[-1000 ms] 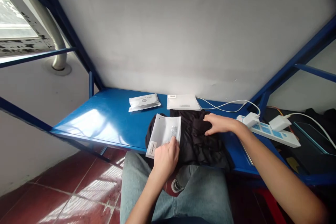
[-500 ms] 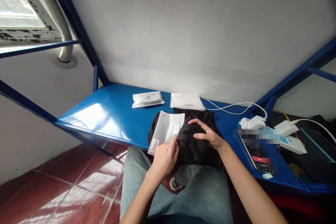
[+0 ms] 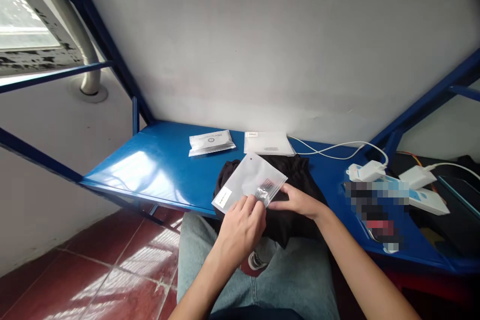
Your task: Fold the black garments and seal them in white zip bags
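A frosted plastic zip bag [image 3: 243,177] with a white label and a small clear item near its right end is tilted over a heap of black cloth [image 3: 300,172]. My left hand [image 3: 243,225] is closed on the bag's lower edge, knuckles up, fingertips partly hidden. At the bag's right end, my right hand [image 3: 302,203] has its thumb and forefinger at the zip edge, gripping it. The black cloth lies across the bench's front edge and my lap, under the bag.
On the blue bench [image 3: 161,160] lie a filled white packet [image 3: 212,143] and another flat frosted bag [image 3: 270,144] by the wall. To the right are a power strip [image 3: 423,195] with chargers, a white cable [image 3: 333,150] and a blurred phone [image 3: 375,227].
The bag has turned and shifted right, its zip end now towards my right hand. My right hand has left the black cloth and taken hold of the bag's edge.
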Tool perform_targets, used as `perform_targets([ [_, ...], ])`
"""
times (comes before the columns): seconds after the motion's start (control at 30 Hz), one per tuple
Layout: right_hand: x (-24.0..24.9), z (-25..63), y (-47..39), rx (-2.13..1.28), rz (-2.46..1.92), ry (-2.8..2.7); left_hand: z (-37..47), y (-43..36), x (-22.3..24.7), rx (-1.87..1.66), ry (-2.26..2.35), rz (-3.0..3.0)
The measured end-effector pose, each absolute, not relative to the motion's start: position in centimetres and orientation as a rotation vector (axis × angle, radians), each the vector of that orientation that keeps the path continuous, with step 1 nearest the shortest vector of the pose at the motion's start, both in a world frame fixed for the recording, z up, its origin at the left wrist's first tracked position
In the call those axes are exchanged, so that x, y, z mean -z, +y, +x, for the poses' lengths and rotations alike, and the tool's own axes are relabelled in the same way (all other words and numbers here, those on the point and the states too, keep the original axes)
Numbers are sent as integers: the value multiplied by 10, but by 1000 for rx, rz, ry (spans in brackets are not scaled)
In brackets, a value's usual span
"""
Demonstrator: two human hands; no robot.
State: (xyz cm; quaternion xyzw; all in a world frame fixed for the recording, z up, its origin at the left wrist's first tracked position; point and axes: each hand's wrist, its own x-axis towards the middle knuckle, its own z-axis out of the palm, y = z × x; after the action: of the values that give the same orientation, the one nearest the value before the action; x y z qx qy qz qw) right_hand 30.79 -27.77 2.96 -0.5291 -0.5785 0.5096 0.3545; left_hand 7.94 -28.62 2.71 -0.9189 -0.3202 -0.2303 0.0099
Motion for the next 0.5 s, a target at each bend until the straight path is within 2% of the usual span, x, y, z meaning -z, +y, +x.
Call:
perform_targets([
  [0.13,-22,295,-300,-1146,-1455,-1026,89,-290,-24,628,-1076,-2791],
  [0.27,-28,275,-333,-1287,-1102,-737,102,-288,-13,611,-1196,-2774],
  [0.33,-28,266,-344,-1185,-1025,-594,107,-286,-11,624,-1195,-2788],
  [0.5,-24,266,-339,-1044,-1188,-662,109,-286,-17,670,-1137,-2837],
])
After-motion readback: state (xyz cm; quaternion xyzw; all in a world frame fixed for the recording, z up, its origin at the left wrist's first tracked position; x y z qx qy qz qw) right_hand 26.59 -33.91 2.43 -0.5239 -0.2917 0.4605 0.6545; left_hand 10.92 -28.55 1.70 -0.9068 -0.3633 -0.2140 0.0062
